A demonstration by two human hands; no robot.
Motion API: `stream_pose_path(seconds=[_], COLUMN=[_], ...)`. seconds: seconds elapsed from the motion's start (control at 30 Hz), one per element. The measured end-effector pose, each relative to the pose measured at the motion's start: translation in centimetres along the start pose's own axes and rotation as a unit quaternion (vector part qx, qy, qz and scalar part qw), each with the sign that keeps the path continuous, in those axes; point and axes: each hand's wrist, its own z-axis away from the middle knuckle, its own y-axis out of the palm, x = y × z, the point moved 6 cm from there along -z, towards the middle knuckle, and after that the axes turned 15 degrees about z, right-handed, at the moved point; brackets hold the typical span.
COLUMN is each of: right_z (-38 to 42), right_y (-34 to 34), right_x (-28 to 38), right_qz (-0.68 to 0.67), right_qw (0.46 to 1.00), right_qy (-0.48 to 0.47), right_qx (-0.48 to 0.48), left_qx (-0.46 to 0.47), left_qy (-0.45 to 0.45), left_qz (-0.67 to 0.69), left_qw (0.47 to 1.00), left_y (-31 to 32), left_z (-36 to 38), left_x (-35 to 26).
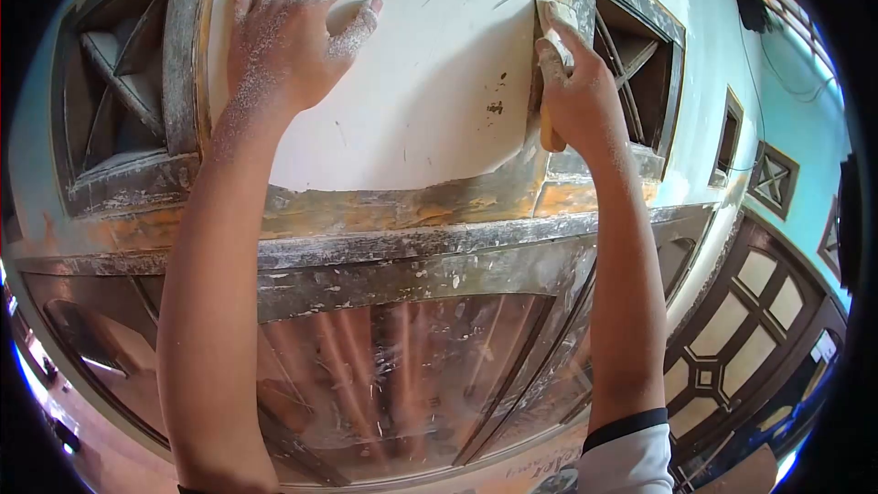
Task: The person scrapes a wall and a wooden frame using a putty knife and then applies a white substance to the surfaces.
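While one left hand [288, 32] presses the wall [430, 82], one right hand [576, 96] grips one scraper [551, 37].

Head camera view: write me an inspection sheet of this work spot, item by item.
Surface: white filled wall panel, dark specks at its right edge.
Job's things: putty knife against the panel's right edge.
Clutter: nothing seen.
Grippers: left hand flat on the panel, dusted white; right hand gripping the knife.
Cables: thin wire on the turquoise wall.
Surroundings: vent openings either side, worn wooden frame below, glass pane underneath.
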Motion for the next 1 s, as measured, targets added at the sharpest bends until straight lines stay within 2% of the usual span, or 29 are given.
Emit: stream_pose_path(seconds=[0.07,0.13,0.17,0.2,0.27,0.33,0.47,0.6,0.7,0.77,0.8,0.83,0.87,0.9,0.93,0.97,1.0], right_z=[-0.5,-0.5,-0.1,0.0,-0.2,-0.9,-0.7,-1.5,-1.2,-1.6,-2.1,-2.4,-2.3,-2.2,-2.1,-1.9,-1.7], right_y=[-0.4,-0.6,-0.6,-0.6,-0.6,-0.7,-0.5,-0.7,-0.5,-0.5,-0.5,-0.5,-0.6,-0.7,-0.7,-0.8,-0.7], right_x=[0.4,0.7,0.5,0.5,0.5,0.5,0.2,0.6,0.4,0.3,0.3,0.3,0.4,0.5,0.5,0.6,0.5], right_qz=[-0.022,-0.028,-0.031,-0.034,-0.025,-0.026,-0.036,-0.03,-0.025,-0.023,-0.027,-0.03,-0.028,-0.036,-0.044,-0.041,-0.043], right_qw=[0.999,0.999,0.997,0.995,0.996,0.999,0.996,0.998,1.0,1.0,1.0,0.999,1.0,0.999,0.999,0.999,0.998], right_qy=[0.02,0.016,0.041,0.064,0.056,0.018,0.043,0.027,0.003,-0.012,-0.012,-0.011,-0.008,0.005,0.017,0.016,0.026], right_qx=[0.039,0.027,0.052,0.075,0.063,0.031,0.064,0.044,0.01,-0.012,-0.008,-0.002,-0.001,0.008,0.018,0.019,0.033], left_qx=[-0.003,0.029,-0.009,-0.011,0.02,0.016,-0.006,0.014,0.031,0.028,0.026,-0.101,-0.223,-0.223,-0.102,0.021,0.02], left_qy=[0.003,-0.049,0.02,0.02,-0.022,-0.018,0.014,0.005,0.011,-0.015,-0.015,0.101,0.212,0.212,0.096,-0.022,-0.023], left_qz=[0.0,0.005,0.002,-0.001,0.01,0.012,0.001,0.022,0.024,0.028,0.029,-0.09,-0.202,-0.198,-0.089,0.023,0.025], left_qw=[1.0,0.998,1.0,1.0,1.0,1.0,1.0,1.0,0.999,0.999,0.999,0.986,0.93,0.931,0.986,0.999,0.999], left_y=[-0.5,-1.2,0.1,-0.3,-0.7,-0.7,0.1,-0.7,-0.6,-0.5,1.9,4.8,6.4,4.1,0.0,-1.3,-1.0], left_z=[-0.2,-0.1,0.2,0.2,0.0,0.0,0.1,-0.1,-0.6,-1.3,-1.9,-2.3,-1.6,-1.1,-1.2,-1.0,-0.9], left_x=[-0.6,-1.5,0.4,0.2,-0.5,-0.4,0.5,-0.1,0.8,1.4,3.9,6.6,7.2,4.5,1.1,0.0,0.6])
